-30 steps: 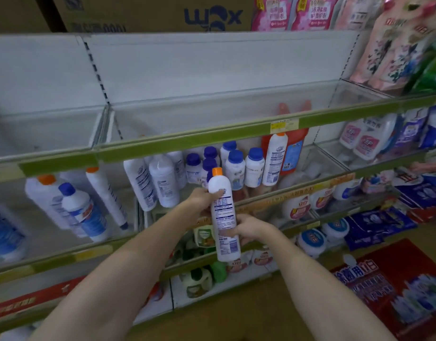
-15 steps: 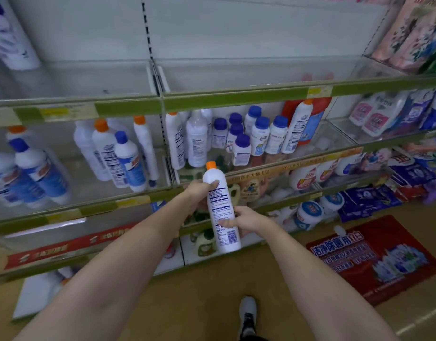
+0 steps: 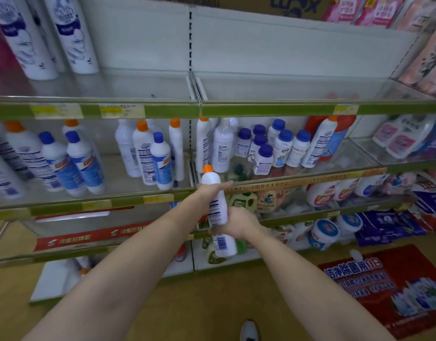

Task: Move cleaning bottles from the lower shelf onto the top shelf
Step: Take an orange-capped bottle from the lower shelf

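Observation:
I hold a tall white bottle with an orange cap (image 3: 217, 205) upright in front of the shelves with both hands. My left hand (image 3: 210, 189) grips its upper part just below the cap. Lower down, my right hand (image 3: 236, 221) wraps around the bottle's middle. Behind it, the lower shelf (image 3: 298, 179) carries several white bottles with blue and orange caps (image 3: 280, 146). The top shelf (image 3: 273, 110) above it has a green front strip and bare glass bays.
Two tall white spray cans (image 3: 52, 33) stand on the top shelf at far left. More white bottles (image 3: 148, 153) fill the lower shelf's left bay. Pink refill bags (image 3: 428, 57) hang at right. A red floor mat (image 3: 389, 286) lies at the lower right, and my shoe (image 3: 249, 331) shows below.
The bottle has stayed in both hands at about the same height. My view swung left and down, bringing the left bay and the spray cans into sight.

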Demonstrator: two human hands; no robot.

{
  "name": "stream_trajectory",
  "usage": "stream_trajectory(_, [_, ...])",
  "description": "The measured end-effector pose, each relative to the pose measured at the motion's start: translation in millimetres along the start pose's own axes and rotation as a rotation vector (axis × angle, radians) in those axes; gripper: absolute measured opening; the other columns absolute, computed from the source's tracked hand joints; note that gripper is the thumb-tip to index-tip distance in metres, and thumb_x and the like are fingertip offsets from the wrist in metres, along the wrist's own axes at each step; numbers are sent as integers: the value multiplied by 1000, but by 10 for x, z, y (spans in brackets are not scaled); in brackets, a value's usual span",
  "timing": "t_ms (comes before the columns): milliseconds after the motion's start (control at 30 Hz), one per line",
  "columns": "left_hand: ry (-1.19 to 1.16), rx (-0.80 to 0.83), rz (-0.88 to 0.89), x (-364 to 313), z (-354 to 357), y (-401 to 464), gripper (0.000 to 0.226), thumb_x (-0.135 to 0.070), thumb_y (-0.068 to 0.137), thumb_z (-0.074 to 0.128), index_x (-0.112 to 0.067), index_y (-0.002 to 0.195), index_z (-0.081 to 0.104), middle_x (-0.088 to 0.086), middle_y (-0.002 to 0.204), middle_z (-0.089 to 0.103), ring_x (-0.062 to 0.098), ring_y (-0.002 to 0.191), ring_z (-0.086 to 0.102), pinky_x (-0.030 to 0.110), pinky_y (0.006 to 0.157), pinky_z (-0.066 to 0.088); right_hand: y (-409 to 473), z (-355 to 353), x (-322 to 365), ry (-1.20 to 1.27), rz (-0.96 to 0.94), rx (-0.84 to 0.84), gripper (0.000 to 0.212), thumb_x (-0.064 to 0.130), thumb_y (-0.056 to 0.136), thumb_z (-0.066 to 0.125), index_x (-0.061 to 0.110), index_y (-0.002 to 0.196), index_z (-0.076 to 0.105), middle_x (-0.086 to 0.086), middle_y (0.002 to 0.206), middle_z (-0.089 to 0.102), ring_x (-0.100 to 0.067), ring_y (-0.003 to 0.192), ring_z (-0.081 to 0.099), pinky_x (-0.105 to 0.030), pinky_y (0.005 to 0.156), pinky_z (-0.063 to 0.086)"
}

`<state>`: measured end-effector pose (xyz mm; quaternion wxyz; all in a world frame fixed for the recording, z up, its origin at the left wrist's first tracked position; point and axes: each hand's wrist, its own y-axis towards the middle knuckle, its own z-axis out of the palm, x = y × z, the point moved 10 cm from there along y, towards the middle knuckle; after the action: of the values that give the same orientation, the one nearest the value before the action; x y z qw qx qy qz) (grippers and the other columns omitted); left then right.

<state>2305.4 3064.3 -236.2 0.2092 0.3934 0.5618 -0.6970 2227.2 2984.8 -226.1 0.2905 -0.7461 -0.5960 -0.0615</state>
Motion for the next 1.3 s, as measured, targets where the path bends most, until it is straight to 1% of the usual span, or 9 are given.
stream_trajectory(100, [91,-173,28,-64,-295,19,108,-42,51,89,-10,140,38,15,121,57,36,104,62,49,92,53,54,3,208,-117,-32,-62,46,66,70,71,29,96,65,5,86,70,-17,76,67,-35,66,56])
stream_trajectory(233, [61,-194,104,-175,-517,-128,72,-21,62,85,-8,123,49,14,107,63,31,93,65,49,89,55,86,159,242,160,-47,111,49,61,72,75,27,105,61,3,98,67,-17,87,67,-44,78,61])
stream_trajectory(433, [-114,-110,169,-286,-554,-290,52,-12,71,82,-9,112,51,17,99,68,31,83,69,46,78,59,122,162,258,298,-50,241,77,50,63,88,26,127,51,9,116,61,-14,106,63,-38,89,58])
stream_trajectory(567, [-93,73,239,-498,-313,-424,52,-21,70,87,0,112,63,15,87,76,28,75,73,42,74,61,113,29,298,455,-106,233,72,36,68,91,29,129,54,15,114,64,-11,110,62,-29,87,52])
stream_trajectory(733, [-109,193,333,-753,-123,-562,55,-18,75,83,0,122,61,20,111,72,34,96,71,47,86,58,109,-278,310,501,-190,191,56,27,68,91,31,113,59,12,107,68,-8,96,64,-29,73,58])
stream_trajectory(800, [-92,151,356,-860,-126,-623,53,-18,76,83,-1,121,61,19,109,73,33,96,72,46,84,59,131,-394,342,516,-227,158,54,27,67,92,33,110,60,12,106,69,-7,95,64,-31,75,57])
stream_trajectory(933, [-25,75,439,-1165,-147,-832,34,-16,81,79,-6,109,64,11,88,76,24,76,74,33,60,58,204,-570,445,567,-280,105,54,32,64,93,39,107,62,18,103,69,-2,96,63,-36,88,54])
stream_trajectory(1133, [-66,-63,614,-1716,-305,-1228,39,-13,71,86,-6,105,69,17,95,75,35,88,72,50,82,60,218,-987,881,581,-421,45,69,48,57,93,34,118,65,13,114,73,-10,105,67,-43,96,54])
stream_trajectory(1300, [-164,-192,765,-2221,-616,-1758,36,-3,73,82,-5,106,68,14,86,73,28,72,69,36,66,60,143,-1379,1431,663,-585,-22,64,46,64,90,34,120,62,17,109,73,-2,102,67,-35,92,56])
